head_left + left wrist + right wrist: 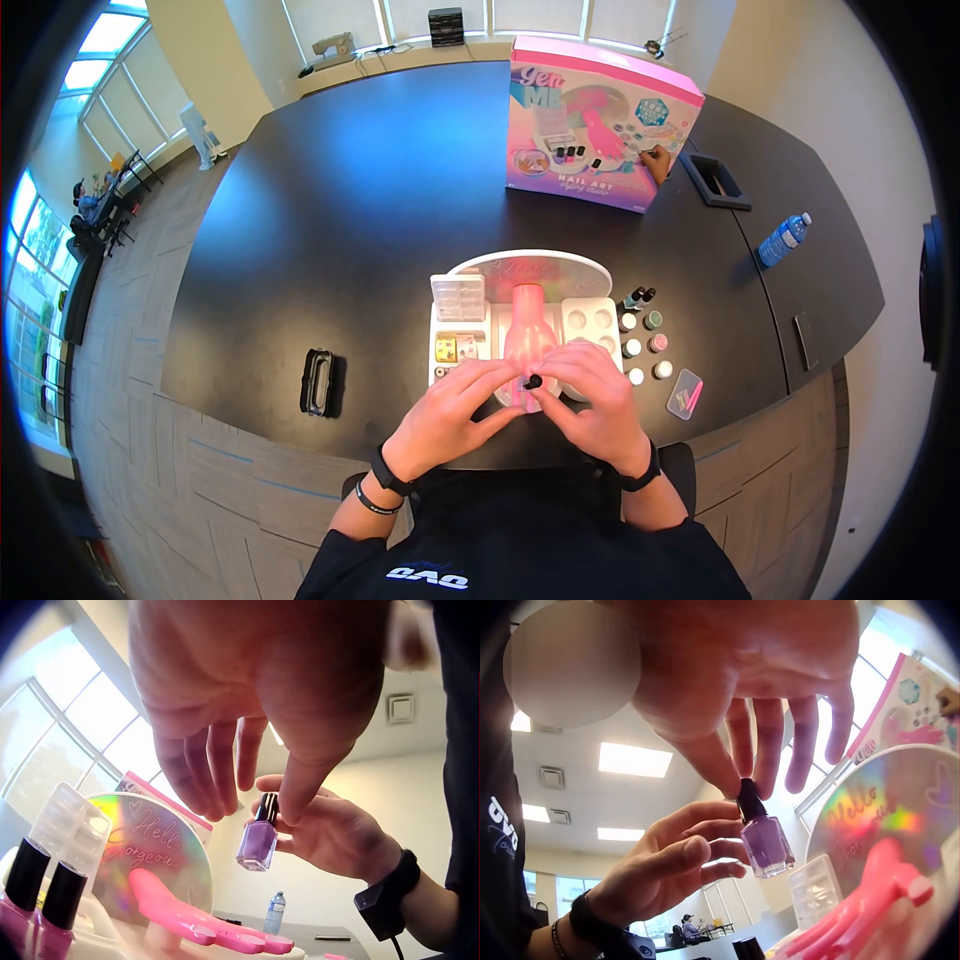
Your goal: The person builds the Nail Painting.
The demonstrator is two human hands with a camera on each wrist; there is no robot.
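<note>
A small bottle of purple polish (257, 844) (766, 844) with a black cap (534, 381) is held up in front of the person. In the right wrist view, the thumb and index finger of the right hand (597, 405) (757, 652) pinch that cap. Close beside the bottle is the left hand (450, 415) (656, 866), its fingers loosely spread; whether they touch the glass I cannot tell. Below and beyond both hands stands a pink model hand (528, 325) (172, 904) (870, 900), in front of a shiny round-topped panel (161, 832).
Right of the white station (565, 345) are several small jars (658, 343), two dark-capped bottles (634, 298) and a small clear case (685, 394). A black-framed object (318, 382) lies at left. The pink box (600, 125) and water bottle (784, 240) stand farther back.
</note>
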